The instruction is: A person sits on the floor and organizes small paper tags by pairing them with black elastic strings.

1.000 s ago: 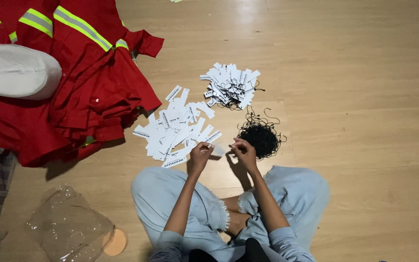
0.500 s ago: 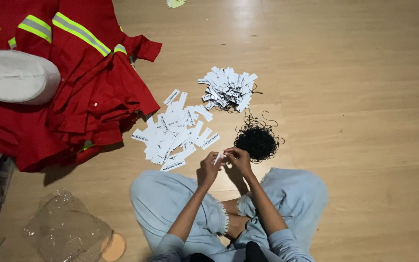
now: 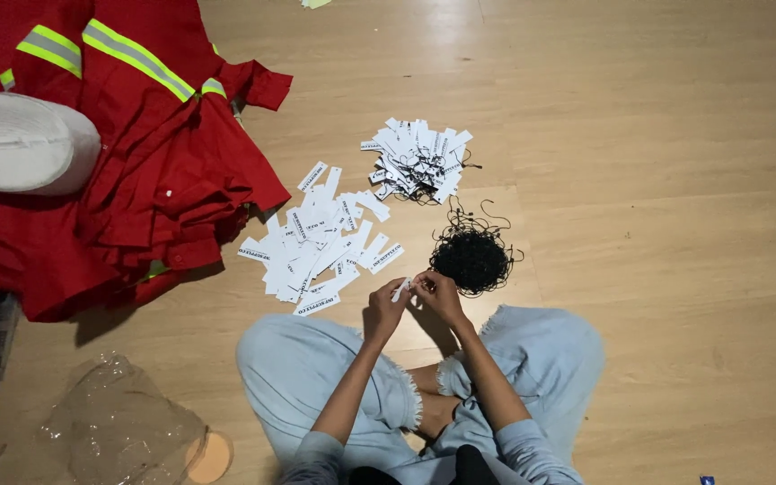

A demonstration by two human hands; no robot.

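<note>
One person sat cross-legged on the wooden floor (image 3: 675,269). Both hands met in front of the knees: the left hand (image 3: 386,310) and the right hand (image 3: 439,295) each pinched one small white paper tag (image 3: 403,288), held between them just above the floor. Two heaps of tags lay ahead: one loose heap (image 3: 321,238) of unstrung tags, too many to count, and one tighter heap of strung tags (image 3: 419,160) farther off. One tangle of black strings (image 3: 471,259) sat just beside the right hand. One pile of red garments (image 3: 136,180) carried one white cap (image 3: 20,144). One clear plastic bag (image 3: 119,427) lay near the left knee.
</note>
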